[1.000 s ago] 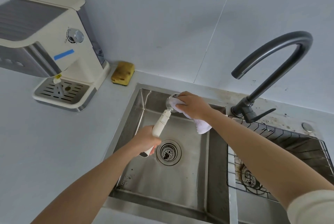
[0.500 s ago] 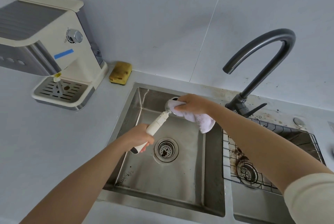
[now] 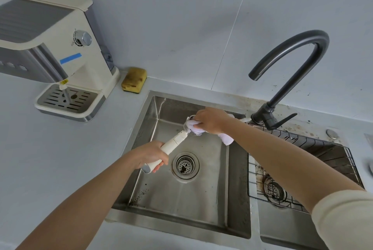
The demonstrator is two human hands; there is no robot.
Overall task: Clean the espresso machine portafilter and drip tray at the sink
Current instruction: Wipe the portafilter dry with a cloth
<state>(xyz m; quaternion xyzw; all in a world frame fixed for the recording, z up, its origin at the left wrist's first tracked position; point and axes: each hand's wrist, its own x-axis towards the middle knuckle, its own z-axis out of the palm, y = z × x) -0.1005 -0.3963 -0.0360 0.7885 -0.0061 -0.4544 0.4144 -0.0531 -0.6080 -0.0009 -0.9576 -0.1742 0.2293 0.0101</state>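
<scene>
Left hand [image 3: 150, 154]: fingers curled round the cream handle of the portafilter [image 3: 174, 143], over the sink [image 3: 181, 209].
Right hand [image 3: 210, 119]: just beyond the left, clenched on a white cloth [image 3: 227, 138] pressed against the portafilter's metal head.
Drain [image 3: 185, 166]: just right of the left hand.
Drip tray [image 3: 64, 99]: well left of both hands, seated in the machine [image 3: 84, 52].
Sponge [image 3: 134, 80]: between machine and sink.
Tap [image 3: 292, 64]: right of the right hand.

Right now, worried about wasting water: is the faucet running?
Off. No water stream shows between the faucet spout and the sink.
</scene>
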